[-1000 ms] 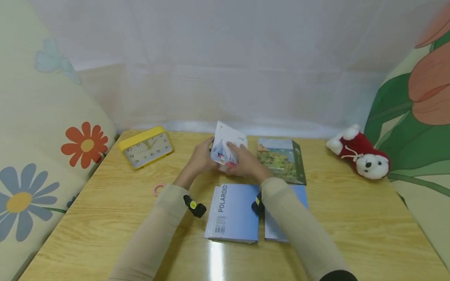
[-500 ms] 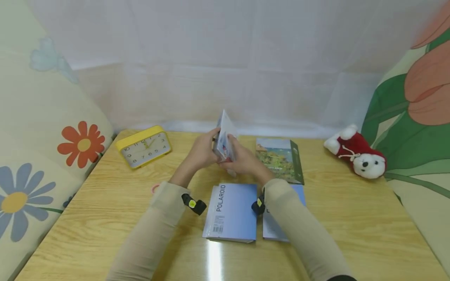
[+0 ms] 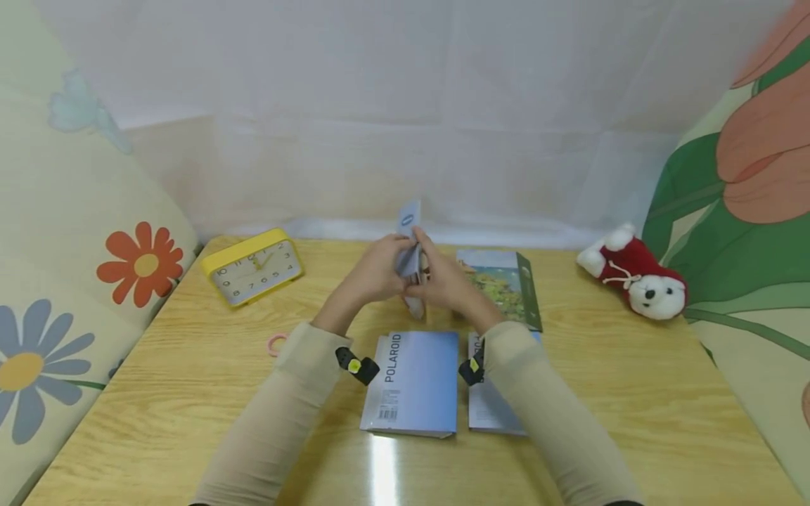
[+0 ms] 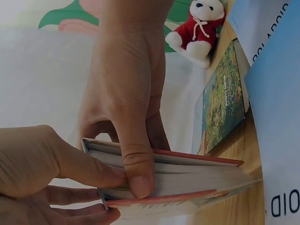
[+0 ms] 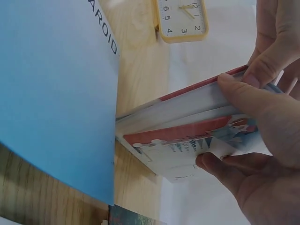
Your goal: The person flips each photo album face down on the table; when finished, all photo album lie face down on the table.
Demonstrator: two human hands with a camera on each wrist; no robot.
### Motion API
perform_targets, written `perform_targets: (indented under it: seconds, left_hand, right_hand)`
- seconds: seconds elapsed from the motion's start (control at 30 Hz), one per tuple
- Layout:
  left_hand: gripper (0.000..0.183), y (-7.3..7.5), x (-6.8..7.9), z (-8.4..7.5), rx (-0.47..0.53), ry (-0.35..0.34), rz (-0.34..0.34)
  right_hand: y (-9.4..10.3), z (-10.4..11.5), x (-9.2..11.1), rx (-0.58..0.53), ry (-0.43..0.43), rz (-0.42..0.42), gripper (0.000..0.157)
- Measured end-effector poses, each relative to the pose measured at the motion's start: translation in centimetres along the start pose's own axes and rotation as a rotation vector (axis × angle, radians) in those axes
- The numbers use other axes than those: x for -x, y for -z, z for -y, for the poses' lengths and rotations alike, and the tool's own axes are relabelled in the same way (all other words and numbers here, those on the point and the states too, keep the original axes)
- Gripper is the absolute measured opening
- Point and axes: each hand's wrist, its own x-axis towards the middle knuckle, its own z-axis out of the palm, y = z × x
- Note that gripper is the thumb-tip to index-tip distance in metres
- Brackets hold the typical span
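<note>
A small illustrated book [image 3: 409,214] with red-and-white covers stands on edge between my hands in the head view. My left hand [image 3: 376,270] grips it from the left; in the left wrist view the thumb lies on the page edges [image 4: 201,179] and fingers curl under a cover. My right hand [image 3: 446,277] holds the other side, its thumb also on the page edges and its fingers against the printed cover [image 5: 187,140]. The pages look slightly parted. Closer to me lie a blue POLAROID volume [image 3: 420,383] and another blue one [image 3: 496,407], partly hidden by my right sleeve.
Behind my right hand lies a landscape-covered book [image 3: 500,281]. A yellow clock [image 3: 256,270] stands at the back left, with a pink ring [image 3: 275,344] nearer me. At the right lies a white plush bear in red [image 3: 642,277]. A white cloth [image 3: 329,161] hangs behind the table.
The book has turned from showing its illustrated front to standing edge-on towards me. My right hand's fingers have shifted from across the cover to its right side and top.
</note>
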Motion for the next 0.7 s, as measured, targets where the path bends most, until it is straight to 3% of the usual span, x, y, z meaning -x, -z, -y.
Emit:
perform_targets:
  seconds: [0.1,0.27,0.43,0.53,0.7]
  left_hand:
    - [0.076,-0.1,0.0,-0.3,0.005,0.0,0.029]
    - [0.081,-0.6,0.2,-0.1,0.039,-0.007,0.02]
    - [0.107,-2.4,0.4,1.4,0.223,-0.003,0.015]
    - [0.118,-3.5,0.4,2.3,0.335,0.033,0.034]
    - [0.101,-5.1,0.1,3.8,0.411,0.074,0.062]
  right_hand:
    - [0.3,0.1,0.1,0.035,-0.004,0.009,0.106]
    - [0.8,-0.1,0.2,0.084,-0.009,0.002,0.105]
    - [1.0,-0.3,0.3,0.069,-0.016,0.003,0.107]
    - [1.0,-0.4,0.4,0.066,-0.009,0.016,0.108]
    - [0.9,-0.7,0.5,0.047,0.004,0.009,0.108]
